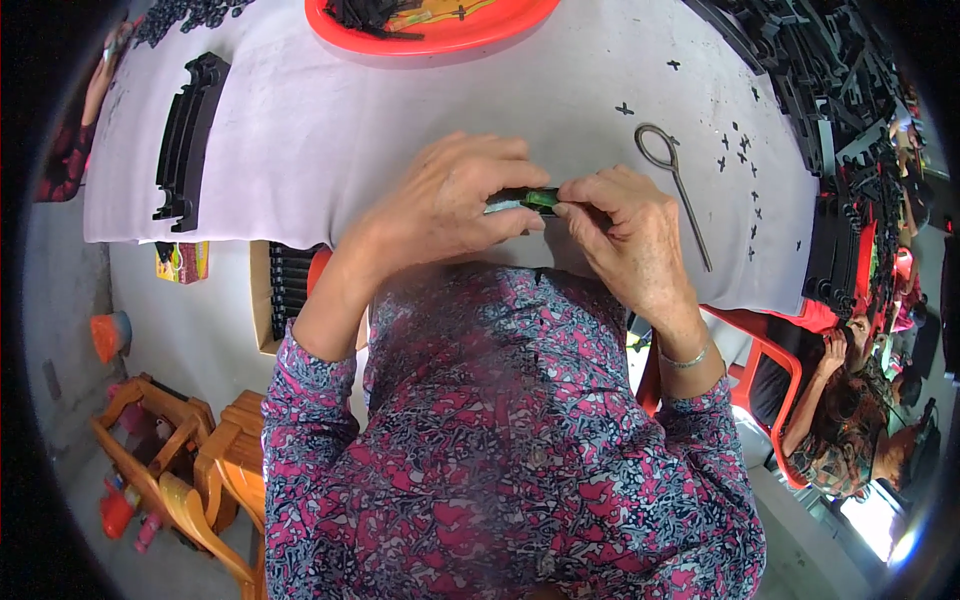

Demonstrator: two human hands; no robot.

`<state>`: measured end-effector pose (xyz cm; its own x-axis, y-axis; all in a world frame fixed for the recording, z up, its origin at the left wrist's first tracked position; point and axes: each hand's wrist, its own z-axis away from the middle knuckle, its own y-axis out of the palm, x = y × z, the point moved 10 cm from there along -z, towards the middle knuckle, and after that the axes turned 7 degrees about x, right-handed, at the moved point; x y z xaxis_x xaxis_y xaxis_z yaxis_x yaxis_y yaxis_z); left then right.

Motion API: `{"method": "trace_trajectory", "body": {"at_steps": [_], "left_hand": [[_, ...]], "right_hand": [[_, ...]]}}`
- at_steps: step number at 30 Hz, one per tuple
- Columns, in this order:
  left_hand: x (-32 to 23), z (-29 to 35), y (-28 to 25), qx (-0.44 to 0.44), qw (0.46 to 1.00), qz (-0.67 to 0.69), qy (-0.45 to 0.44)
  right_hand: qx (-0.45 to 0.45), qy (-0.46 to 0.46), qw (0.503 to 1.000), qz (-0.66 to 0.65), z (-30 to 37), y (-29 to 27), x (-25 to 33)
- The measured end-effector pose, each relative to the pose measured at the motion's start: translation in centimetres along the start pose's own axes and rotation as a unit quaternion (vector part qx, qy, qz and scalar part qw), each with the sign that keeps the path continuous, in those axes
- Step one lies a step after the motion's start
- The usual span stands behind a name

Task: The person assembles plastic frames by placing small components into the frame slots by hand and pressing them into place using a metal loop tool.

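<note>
Just in front of my body, both hands meet over a small black piece with a shiny green section (541, 198). My left hand (445, 195) curls round its left end, thumb below and fingers above. Something whitish (502, 206) shows between that thumb and the fingers; its kind is unclear. At the other end, my right hand (630, 225) pinches the piece between thumb and fingertips. The fingers cover much of it. Right of my right hand lies a metal rod with a looped end (690, 212) on the white-covered table (300, 130).
A red tray (440, 47) with black strips stands at the far side. On the left lies a ribbed black plastic part (190, 140). Small black crosses (743, 150) are scattered at right, near a heap of black parts (800, 60). Another person (840, 420) sits at far right.
</note>
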<state>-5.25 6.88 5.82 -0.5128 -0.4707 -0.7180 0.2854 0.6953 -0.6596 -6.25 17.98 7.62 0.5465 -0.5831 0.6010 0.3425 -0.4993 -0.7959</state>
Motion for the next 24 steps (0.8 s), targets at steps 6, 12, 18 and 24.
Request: {"method": "trace_trajectory", "body": {"at_steps": [6, 12, 18, 24], "left_hand": [[0.6, -0.3, 0.3, 0.046, 0.998, 0.008, -0.041], [0.0, -0.5, 0.4, 0.031, 0.999, 0.008, -0.014], [0.9, -1.3, 1.2, 0.085, 0.995, 0.045, -0.032], [0.5, -2.5, 2.1, 0.124, 0.992, 0.004, -0.021]], "right_hand": [[-0.010, 0.044, 0.997, -0.055, 0.3, -0.8, -1.4], [-0.006, 0.026, 0.999, -0.020, 0.3, -0.3, -0.9], [-0.027, 0.029, 0.999, -0.037, 0.5, 0.0, -0.5], [-0.044, 0.042, 0.998, -0.032, 0.5, -0.2, -0.8]]}}
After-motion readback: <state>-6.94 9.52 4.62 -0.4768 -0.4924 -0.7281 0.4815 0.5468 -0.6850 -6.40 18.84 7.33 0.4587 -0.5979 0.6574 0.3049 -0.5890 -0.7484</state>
